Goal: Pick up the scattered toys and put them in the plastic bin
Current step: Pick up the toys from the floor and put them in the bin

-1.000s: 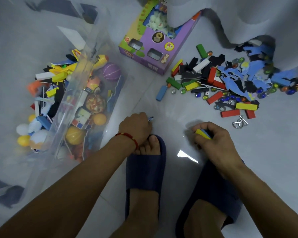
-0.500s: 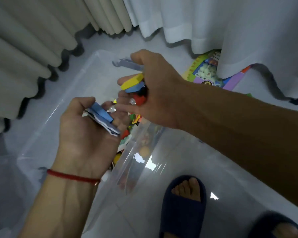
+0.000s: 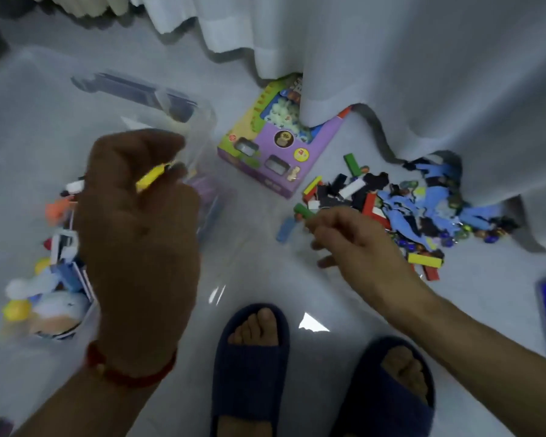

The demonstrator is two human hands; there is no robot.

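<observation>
The toys (image 3: 401, 212) lie in a pile on the floor, far right. The right hand (image 3: 356, 244), half-curled and seemingly empty, is nearer; the left hand (image 3: 136, 222) pinches a yellow block (image 3: 152, 181) over the bin (image 3: 199, 121).

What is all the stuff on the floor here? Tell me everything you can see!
plastic bin: one, clear, on the floor at left, with toys inside
toys in the bin: many, mixed colours, seen through its wall
toy box: one, purple and green, partly under the curtain
scattered toy pile: too many to count; red, yellow, green, white blocks, blue and black flat pieces, marbles; on the floor at right by the curtain
blue block: one, apart from the pile, left of it
curtain: white, along the top
slippers: two, dark blue, bottom
left hand: closed on a yellow piece, in front of the bin
right hand: reaching at the pile, fingers loosely curled
</observation>
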